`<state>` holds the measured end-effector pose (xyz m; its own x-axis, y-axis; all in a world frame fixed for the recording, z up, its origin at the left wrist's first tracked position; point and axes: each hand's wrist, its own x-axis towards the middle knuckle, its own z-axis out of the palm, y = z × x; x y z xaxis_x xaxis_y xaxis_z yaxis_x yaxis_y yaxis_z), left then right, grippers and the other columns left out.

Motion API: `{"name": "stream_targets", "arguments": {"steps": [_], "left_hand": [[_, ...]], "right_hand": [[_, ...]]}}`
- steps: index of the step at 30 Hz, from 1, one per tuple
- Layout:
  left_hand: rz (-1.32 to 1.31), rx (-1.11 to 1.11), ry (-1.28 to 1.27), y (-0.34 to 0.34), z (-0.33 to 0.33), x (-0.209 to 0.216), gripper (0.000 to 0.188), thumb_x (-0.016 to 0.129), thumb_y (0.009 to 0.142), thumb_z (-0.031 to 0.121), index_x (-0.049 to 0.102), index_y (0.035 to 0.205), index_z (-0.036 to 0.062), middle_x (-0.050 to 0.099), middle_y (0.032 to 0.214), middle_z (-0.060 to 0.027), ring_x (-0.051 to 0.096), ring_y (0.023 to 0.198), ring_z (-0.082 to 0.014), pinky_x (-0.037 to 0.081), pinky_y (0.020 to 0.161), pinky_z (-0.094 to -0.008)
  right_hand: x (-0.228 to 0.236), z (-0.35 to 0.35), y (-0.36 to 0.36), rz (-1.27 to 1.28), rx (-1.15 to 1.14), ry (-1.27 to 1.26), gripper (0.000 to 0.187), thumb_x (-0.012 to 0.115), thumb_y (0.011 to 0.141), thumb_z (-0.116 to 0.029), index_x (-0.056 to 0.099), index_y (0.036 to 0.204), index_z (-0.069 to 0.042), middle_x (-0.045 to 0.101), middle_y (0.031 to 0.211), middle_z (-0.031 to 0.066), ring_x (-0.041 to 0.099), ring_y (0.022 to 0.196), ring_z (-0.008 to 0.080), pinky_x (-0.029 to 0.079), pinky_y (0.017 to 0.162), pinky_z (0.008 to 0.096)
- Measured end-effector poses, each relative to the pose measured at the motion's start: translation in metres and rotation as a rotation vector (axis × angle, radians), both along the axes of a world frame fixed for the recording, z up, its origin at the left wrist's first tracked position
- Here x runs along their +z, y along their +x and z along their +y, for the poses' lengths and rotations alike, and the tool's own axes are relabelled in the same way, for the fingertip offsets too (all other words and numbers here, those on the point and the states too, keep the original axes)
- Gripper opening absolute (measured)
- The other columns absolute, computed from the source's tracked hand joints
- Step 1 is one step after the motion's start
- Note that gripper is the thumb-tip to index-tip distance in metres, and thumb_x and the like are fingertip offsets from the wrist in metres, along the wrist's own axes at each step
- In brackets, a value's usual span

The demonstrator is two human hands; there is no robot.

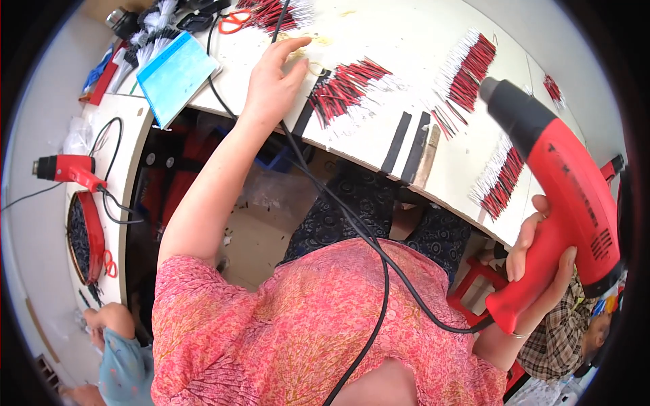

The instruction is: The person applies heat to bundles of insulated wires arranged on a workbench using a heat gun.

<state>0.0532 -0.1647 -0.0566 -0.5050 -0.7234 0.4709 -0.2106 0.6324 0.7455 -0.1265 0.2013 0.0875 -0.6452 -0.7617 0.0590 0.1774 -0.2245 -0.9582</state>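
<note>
Closest, to the right of the fanned wire pile (pixel 349 91), is a red heat gun (pixel 565 193), its right hand (pixel 552 287) wrapped around the handle with fingers closed from one side and the thumb side from the other. To use it well, the dark nozzle (pixel 497 95) should stay pointed away from the left forearm, and the black cord (pixel 470 330), which crosses the body and climbs just left of the pile, wants slack and a path clear of the loose wires. The gun's shell looks like smooth moulded plastic, tapering to a blunt metal-grey tip.

Beyond, in front of the pile and to its right, two flat black strips (pixel 396 143) and a worn, wood-like stick (pixel 426 157) lie across the table edge. Right of the pile, a stack of red and dark wires (pixel 470 71) with white ends lies in neater order; the pile itself splays like straw.

Just left of the pile, the left hand (pixel 274 81) has its fingers spread, apparently empty; whether its thumb touches the thin yellow band (pixel 316 68) I cannot tell. Further left lies a glossy blue spiral notebook (pixel 176 78).
</note>
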Motion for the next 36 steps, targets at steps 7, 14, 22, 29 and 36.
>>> {"name": "stream_targets", "arguments": {"steps": [7, 14, 22, 29, 36], "left_hand": [[-0.116, -0.068, -0.113, -0.014, 0.012, 0.033, 0.040, 0.069, 0.092, 0.011, 0.065, 0.132, 0.0077, 0.066, 0.129, -0.0105, 0.062, 0.120, -0.0241, 0.045, 0.104, -0.0351], [-0.448, -0.514, -0.649, -0.096, 0.089, 0.077, 0.058, 0.078, 0.083, 0.014, 0.059, 0.138, 0.0102, 0.063, 0.116, -0.0126, 0.065, 0.102, -0.0286, 0.056, 0.086, -0.0395], [-0.512, -0.766, -0.881, -0.178, 0.079, 0.052, 0.012, 0.061, 0.083, 0.007, 0.059, 0.094, 0.0033, 0.055, 0.094, -0.0111, 0.065, 0.087, -0.0268, 0.057, 0.071, -0.0377], [-0.425, -0.635, -0.725, -0.225, 0.059, 0.062, 0.029, 0.066, 0.081, 0.008, 0.059, 0.109, 0.0030, 0.062, 0.109, -0.0116, 0.068, 0.096, -0.0332, 0.057, 0.076, -0.0435], [-0.877, -0.641, -0.632, -0.257, 0.067, 0.078, 0.043, 0.065, 0.085, 0.008, 0.054, 0.126, 0.0023, 0.067, 0.111, -0.0172, 0.068, 0.103, -0.0360, 0.055, 0.088, -0.0440]], "right_hand": [[-0.014, 0.037, -0.032, 0.132, -0.094, -0.164, 0.086, 0.061, 0.098, -0.052, 0.032, 0.145, 0.014, 0.058, 0.096, 0.0155, 0.060, 0.055, 0.0145, 0.049, 0.047, 0.0205], [-0.026, 0.049, -0.038, 0.093, -0.158, -0.195, 0.088, 0.062, 0.096, -0.055, 0.034, 0.143, 0.013, 0.058, 0.107, 0.0202, 0.058, 0.058, 0.0158, 0.049, 0.046, 0.0223], [-0.042, 0.050, -0.047, 0.053, -0.244, -0.197, 0.085, 0.063, 0.094, -0.054, 0.037, 0.142, 0.011, 0.050, 0.139, 0.0233, 0.059, 0.081, 0.0166, 0.051, 0.045, 0.0211], [-0.043, 0.041, -0.054, 0.066, -0.245, -0.187, 0.083, 0.059, 0.099, -0.053, 0.035, 0.145, 0.012, 0.055, 0.095, 0.0147, 0.057, 0.054, 0.0131, 0.045, 0.047, 0.0211], [-0.045, 0.035, -0.055, 0.023, -0.169, -0.140, 0.080, 0.058, 0.100, -0.050, 0.035, 0.144, 0.012, 0.055, 0.097, 0.0155, 0.056, 0.054, 0.0123, 0.045, 0.047, 0.0196]]}}
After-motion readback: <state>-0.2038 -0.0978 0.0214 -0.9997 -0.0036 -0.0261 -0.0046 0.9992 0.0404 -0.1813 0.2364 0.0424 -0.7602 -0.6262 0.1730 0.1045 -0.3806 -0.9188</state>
